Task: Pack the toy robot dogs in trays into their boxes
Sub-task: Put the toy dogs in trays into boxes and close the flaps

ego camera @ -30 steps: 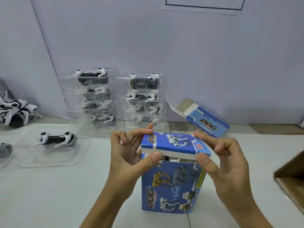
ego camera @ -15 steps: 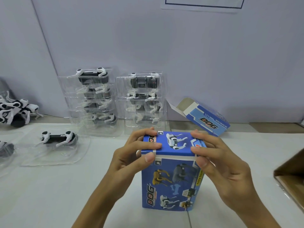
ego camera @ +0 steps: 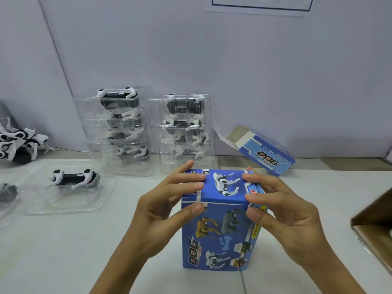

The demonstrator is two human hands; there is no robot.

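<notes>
Our left hand (ego camera: 161, 206) and right hand (ego camera: 282, 211) grip the upright blue box (ego camera: 220, 232), fingers on its lid, thumbs pressing its front.

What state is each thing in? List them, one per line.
Upright blue box: standing, top flap down.
Left hand: pressing the flap.
Right hand: pressing the flap.
Second blue box: tilted, end open.
Tray stacks: filled with dogs.
Single tray: flat, one dog inside.

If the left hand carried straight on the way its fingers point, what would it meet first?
The left hand points right, across the top of the upright blue box it grips. Past that lid it would likely meet the right hand, though depth is unclear.
</notes>
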